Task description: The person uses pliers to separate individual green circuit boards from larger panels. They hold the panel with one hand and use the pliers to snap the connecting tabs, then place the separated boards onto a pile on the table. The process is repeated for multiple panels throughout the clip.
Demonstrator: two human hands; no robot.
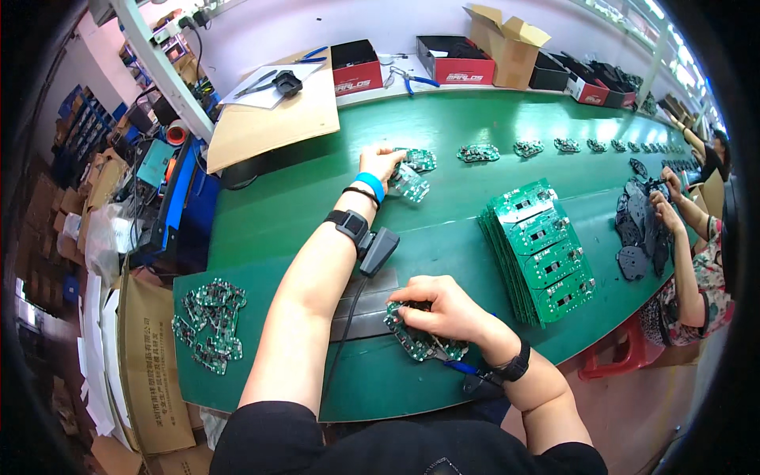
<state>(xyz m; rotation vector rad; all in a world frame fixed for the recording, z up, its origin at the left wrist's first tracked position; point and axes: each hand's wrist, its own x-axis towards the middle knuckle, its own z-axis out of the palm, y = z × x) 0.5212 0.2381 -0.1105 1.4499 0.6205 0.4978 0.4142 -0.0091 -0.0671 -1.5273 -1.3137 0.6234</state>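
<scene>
My left hand (382, 162) reaches far across the green bench, fingers closed on a small green circuit board (412, 184) that looks slightly blurred. Just beyond it lies another populated board (419, 159). Close to the front edge, my right hand (443, 309) is closed over green circuit boards (413, 342), thumb and forefinger at a board's edge. Blue-handled pliers (463, 367) stick out below the right palm; whether the fingers grip them too is hidden. Both wrists wear dark straps, and a cable (346, 336) runs from the left one's dark box (380, 252).
A stack of green board panels (538, 245) stands to the right. Small boards (479, 153) line the far side; more (210, 324) are piled front left. Cardboard (277, 119), red boxes (356, 71) and pliers (412, 79) sit behind. A co-worker's hands (665, 198) handle black parts at right.
</scene>
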